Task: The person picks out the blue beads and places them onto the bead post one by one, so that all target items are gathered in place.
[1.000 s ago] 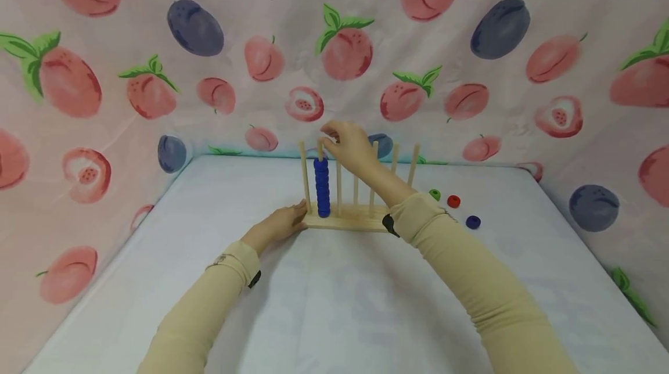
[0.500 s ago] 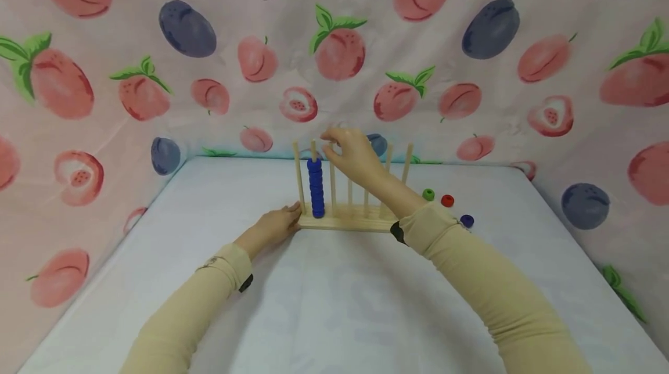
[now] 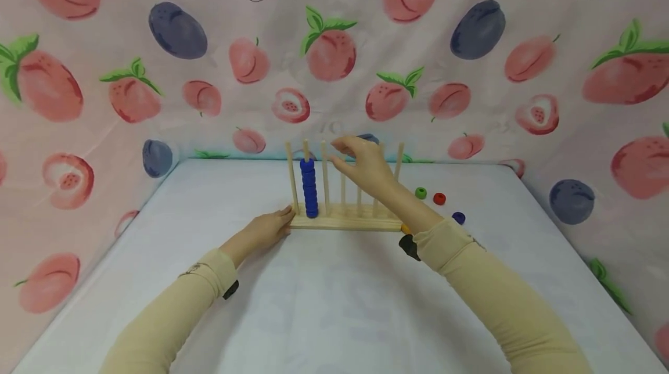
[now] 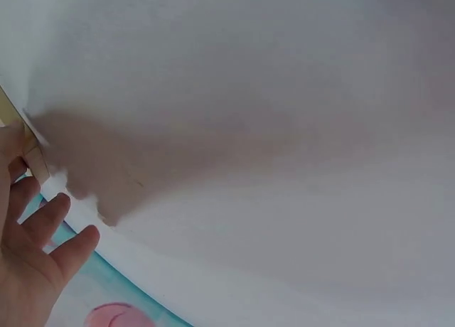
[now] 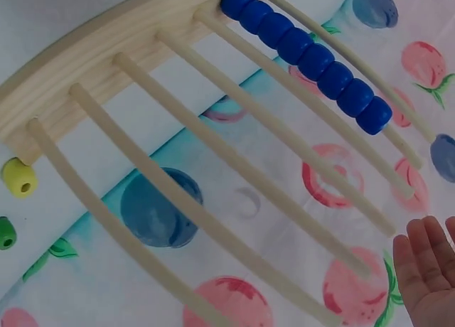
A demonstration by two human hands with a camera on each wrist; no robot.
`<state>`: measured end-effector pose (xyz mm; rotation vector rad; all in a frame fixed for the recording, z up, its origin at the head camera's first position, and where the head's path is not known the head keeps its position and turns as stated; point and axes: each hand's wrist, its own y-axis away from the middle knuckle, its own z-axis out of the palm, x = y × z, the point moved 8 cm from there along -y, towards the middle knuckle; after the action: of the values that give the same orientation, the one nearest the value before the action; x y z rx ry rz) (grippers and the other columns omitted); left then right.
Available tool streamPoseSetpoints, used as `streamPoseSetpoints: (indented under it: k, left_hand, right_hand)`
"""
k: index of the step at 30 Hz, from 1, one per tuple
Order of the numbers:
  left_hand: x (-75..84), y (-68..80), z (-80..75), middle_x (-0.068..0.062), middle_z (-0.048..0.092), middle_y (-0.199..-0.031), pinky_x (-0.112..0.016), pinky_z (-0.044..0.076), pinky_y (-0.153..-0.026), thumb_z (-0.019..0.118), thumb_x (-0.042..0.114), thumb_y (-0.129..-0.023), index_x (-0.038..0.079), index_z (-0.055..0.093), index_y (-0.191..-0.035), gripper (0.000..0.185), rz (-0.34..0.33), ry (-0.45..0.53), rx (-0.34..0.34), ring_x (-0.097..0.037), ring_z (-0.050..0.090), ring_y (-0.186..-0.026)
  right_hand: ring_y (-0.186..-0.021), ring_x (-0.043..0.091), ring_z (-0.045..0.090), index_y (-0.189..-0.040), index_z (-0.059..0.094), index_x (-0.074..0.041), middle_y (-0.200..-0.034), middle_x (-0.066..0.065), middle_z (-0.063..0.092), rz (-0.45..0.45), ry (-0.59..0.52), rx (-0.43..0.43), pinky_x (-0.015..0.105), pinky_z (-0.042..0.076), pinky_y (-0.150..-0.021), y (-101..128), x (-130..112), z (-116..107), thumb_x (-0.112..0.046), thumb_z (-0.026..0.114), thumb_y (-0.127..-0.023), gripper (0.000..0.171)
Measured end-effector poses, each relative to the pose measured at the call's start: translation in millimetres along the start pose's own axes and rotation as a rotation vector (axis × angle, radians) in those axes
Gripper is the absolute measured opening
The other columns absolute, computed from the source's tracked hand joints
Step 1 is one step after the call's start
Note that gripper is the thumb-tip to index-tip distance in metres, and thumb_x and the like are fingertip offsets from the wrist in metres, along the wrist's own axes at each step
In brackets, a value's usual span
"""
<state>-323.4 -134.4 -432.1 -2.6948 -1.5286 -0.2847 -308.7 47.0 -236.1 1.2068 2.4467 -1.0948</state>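
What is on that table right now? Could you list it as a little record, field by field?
Surface: white table with fruit-print cloth behind
Main item: wooden peg rack with upright rods
On the rack: blue beads stacked on the second rod from the left
Left hand: fingers rest against the rack's left end
Right hand: open, raised among the rod tops, holding nothing
Loose beads: green bead, red bead, dark blue bead, yellow bead
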Motion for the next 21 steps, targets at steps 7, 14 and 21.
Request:
streamPoseSetpoints:
  k: [7,14,21]
  left_hand:
    - [2.6,9.0,-11.0,-0.021,0.060,-0.126,-0.050,0.051,-0.092,0.055,0.014,-0.095,0.000,0.062,-0.121,0.030,0.011,-0.089,0.155,-0.038,0.058,-0.115]
    - [21.6,16.1,-26.6,-0.015,0.070,-0.109,-0.045,0.053,-0.090,0.063,0.011,-0.089,0.001,0.069,-0.109,0.022,0.095,-0.110,0.291,-0.033,0.064,-0.105]
    - [42.7,27.4,-38.4,-0.016,0.068,-0.112,-0.042,0.055,-0.086,0.070,0.015,-0.084,0.001,0.067,-0.114,0.032,0.191,-0.112,0.390,-0.030,0.065,-0.103]
  right_hand:
    - [-0.102,0.029,0.063,-0.111,0.066,0.001,-0.111,0.016,0.068,0.030,-0.047,0.004,0.042,0.053,-0.090,18,14,-5,-0.016,0.060,-0.093,0.026]
    - [-0.093,0.028,0.066,-0.112,0.066,0.001,-0.108,0.016,0.069,-0.012,-0.023,-0.003,0.043,0.055,-0.085,43,19,-13,-0.012,0.062,-0.091,0.025]
    - [-0.087,0.026,0.065,-0.110,0.067,0.002,-0.102,0.015,0.070,-0.130,0.040,0.022,0.039,0.057,-0.073,67,22,-22,-0.008,0.067,-0.086,0.026]
